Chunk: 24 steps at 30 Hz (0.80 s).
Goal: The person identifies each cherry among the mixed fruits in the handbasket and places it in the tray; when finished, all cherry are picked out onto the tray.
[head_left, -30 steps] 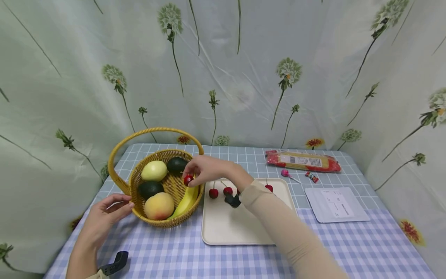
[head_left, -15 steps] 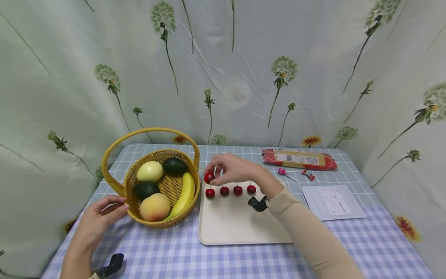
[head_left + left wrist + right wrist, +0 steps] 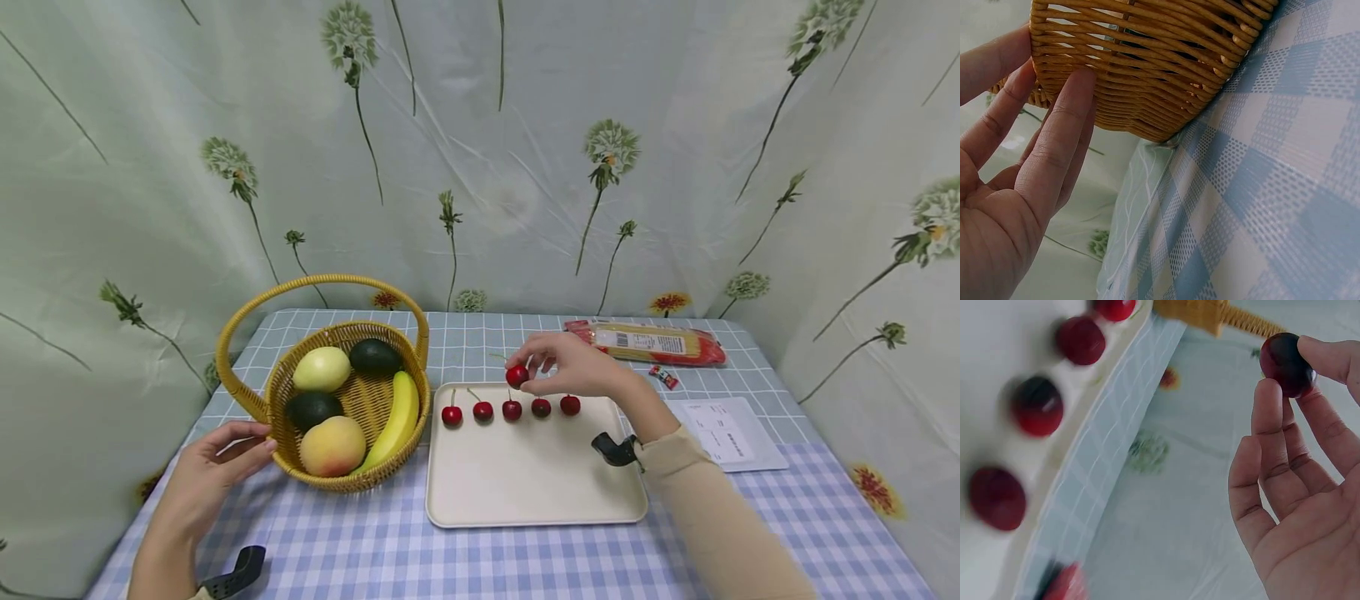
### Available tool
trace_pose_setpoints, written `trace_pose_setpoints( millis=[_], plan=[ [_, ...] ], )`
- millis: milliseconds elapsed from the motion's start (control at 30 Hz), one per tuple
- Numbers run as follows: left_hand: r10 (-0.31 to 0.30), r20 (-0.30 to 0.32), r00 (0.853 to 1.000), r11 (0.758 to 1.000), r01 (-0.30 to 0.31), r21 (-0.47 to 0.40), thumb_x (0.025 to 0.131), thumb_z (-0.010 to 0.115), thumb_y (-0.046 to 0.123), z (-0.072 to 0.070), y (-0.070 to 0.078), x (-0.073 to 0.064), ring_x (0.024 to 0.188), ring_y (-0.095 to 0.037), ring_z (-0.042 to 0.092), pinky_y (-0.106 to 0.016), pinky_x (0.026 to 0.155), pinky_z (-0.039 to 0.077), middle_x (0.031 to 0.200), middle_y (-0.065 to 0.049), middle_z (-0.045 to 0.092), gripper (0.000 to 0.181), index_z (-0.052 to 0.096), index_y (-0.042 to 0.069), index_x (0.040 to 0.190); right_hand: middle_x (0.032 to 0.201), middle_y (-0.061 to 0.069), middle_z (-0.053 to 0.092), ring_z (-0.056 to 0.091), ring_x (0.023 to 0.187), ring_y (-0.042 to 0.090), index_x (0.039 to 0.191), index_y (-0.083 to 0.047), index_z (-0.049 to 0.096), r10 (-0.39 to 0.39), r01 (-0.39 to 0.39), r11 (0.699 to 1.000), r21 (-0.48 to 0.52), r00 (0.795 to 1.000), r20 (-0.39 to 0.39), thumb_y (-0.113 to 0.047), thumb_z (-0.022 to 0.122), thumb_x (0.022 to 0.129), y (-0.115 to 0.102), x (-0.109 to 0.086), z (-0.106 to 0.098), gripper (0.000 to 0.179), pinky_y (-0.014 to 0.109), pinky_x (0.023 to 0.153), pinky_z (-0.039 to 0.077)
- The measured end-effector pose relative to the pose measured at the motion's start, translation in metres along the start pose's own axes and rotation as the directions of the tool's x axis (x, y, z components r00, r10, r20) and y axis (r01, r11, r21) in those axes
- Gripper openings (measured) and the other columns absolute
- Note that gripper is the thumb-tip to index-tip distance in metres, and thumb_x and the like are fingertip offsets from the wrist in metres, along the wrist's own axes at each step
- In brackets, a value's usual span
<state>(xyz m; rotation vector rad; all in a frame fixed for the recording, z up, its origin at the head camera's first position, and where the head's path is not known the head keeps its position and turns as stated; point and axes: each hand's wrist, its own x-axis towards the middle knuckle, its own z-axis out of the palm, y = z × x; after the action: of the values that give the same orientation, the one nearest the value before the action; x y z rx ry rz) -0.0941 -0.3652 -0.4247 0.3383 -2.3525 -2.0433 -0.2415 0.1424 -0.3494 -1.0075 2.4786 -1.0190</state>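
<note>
**Cherry carried out of the basket and over the tray's row**

Your right hand [image 3: 573, 367] pinches a small dark-red cherry [image 3: 517, 376] between thumb and fingertips [image 3: 1270, 400]. A second ago that hand was at the round woven wicker basket [image 3: 390, 468]; now it has travelled right and hovers above the cream rectangular tray [image 3: 525, 483], over the row of five red cherries [image 3: 512, 409] along its far edge. The held cherry touches none of them and is not yet set down. Your left hand [image 3: 213, 471] has stayed put, fingers straight and together, pressed flat against the basket's outer wall [image 3: 1147, 81]. The yellow banana [image 3: 397, 421] lies inside the basket.
</note>
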Motion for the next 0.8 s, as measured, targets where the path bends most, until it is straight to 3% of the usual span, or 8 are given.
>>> trace_pose_setpoints(
  millis=[200,467,800],
  plan=[
    [-0.002,-0.003,1.000,1.000,0.001,-0.013,0.096,0.079,0.003,0.001,0.000,0.000,0.094,0.004,0.072,-0.016,0.077,0.062,0.104,0.019,0.072,0.018,0.078,0.012,0.112,0.117,0.006,0.075,0.069,0.101,0.018,0.124,-0.011,0.077,0.080,-0.078,0.996,0.041,0.995,-0.065,-0.015,0.079,0.096,0.029,-0.031,-0.008,0.029,0.053,0.102,0.061],
    [0.007,-0.007,1.000,1.000,-0.007,0.007,0.097,0.079,0.003,0.001,0.000,0.000,0.095,0.004,0.071,-0.016,0.078,0.062,0.104,0.019,0.071,0.018,0.077,0.010,0.113,0.117,0.008,0.075,0.067,0.103,0.022,0.124,-0.008,0.077,0.183,-0.185,0.983,-0.004,0.974,-0.135,-0.014,0.081,0.094,0.066,-0.059,-0.011,0.031,0.050,0.099,0.061],
    [-0.006,-0.008,1.000,1.000,0.006,-0.022,0.097,0.079,0.002,0.001,-0.001,0.000,0.096,0.005,0.072,-0.016,0.078,0.062,0.106,0.019,0.071,0.018,0.078,0.012,0.112,0.112,0.007,0.078,0.070,0.102,0.021,0.124,-0.009,0.079,0.298,-0.300,0.954,0.000,0.946,-0.129,-0.020,0.084,0.093,0.094,-0.076,-0.006,0.033,0.029,0.083,0.060]
  ],
)
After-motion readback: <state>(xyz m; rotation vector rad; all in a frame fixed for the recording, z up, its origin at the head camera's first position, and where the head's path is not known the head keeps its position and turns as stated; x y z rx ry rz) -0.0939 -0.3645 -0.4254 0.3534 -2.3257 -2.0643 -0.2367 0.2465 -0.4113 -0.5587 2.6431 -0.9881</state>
